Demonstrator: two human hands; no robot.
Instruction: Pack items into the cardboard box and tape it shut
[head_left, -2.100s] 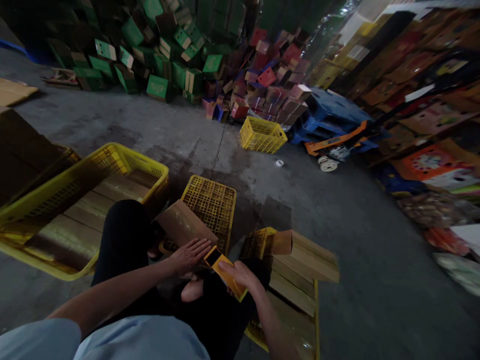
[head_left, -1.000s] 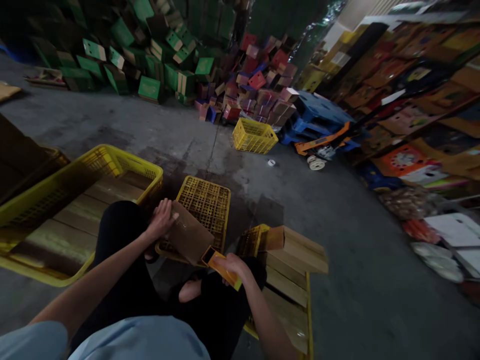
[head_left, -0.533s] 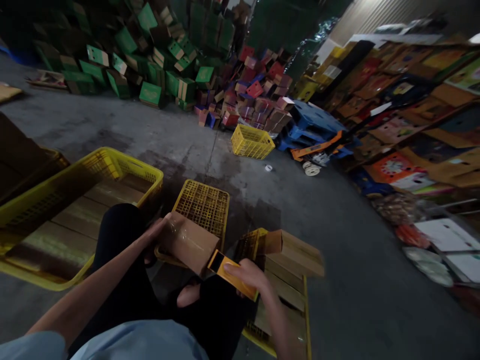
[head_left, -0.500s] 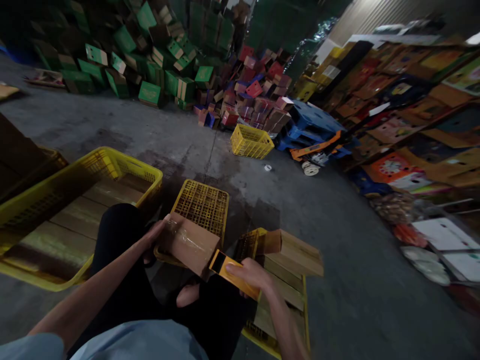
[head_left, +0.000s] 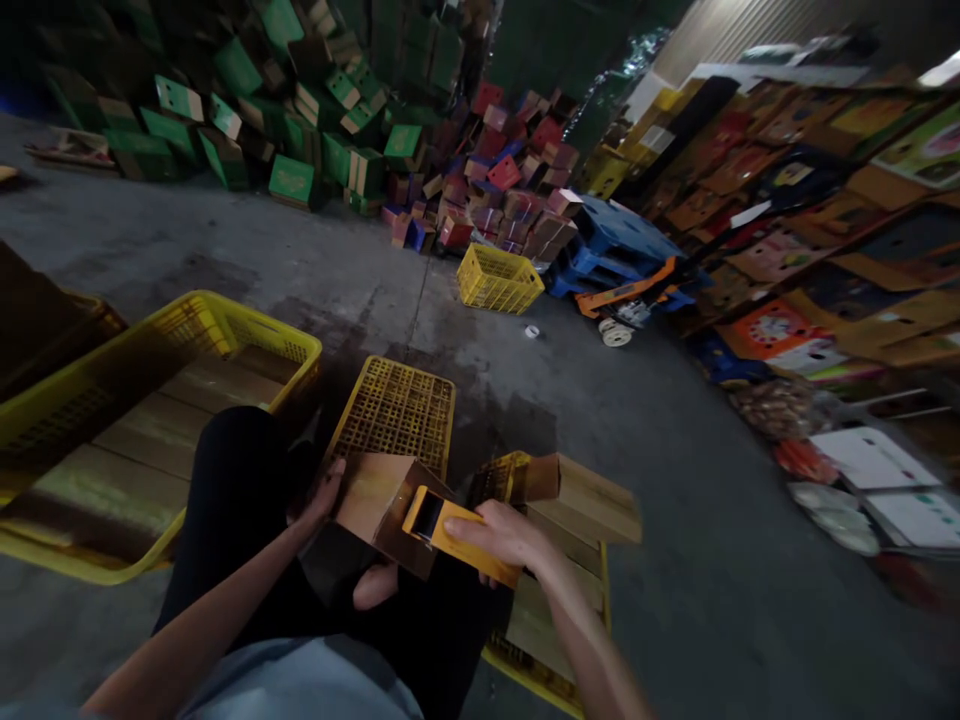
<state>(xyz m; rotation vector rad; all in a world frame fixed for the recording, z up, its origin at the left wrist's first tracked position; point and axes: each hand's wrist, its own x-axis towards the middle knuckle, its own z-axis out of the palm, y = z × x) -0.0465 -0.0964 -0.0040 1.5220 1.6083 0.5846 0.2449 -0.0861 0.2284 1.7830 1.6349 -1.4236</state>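
A small cardboard box (head_left: 375,490) is held tilted above my lap, at the near end of an upturned yellow crate (head_left: 397,400). My left hand (head_left: 325,492) grips the box by its left end. In my right hand (head_left: 499,535) is an orange hand tool (head_left: 461,538) with a black patch near its front; its exact kind is not clear. The tool's front end lies close against the right side of the box; whether it touches, I cannot tell. My thumb rests along its top and the fingers are partly hidden beneath.
At left stands a large yellow crate (head_left: 202,300) holding several cardboard boxes. Another crate (head_left: 609,590) at right carries boxes, one lying tilted on top (head_left: 589,500). Further off are a yellow crate (head_left: 499,280), blue pallets (head_left: 622,240), an orange pallet jack (head_left: 630,290) and heaped cartons.
The box has turned in my left hand, so its taped face no longer shows as before. That hand has slid lower along the end, and the orange tool has shifted slightly left and up.
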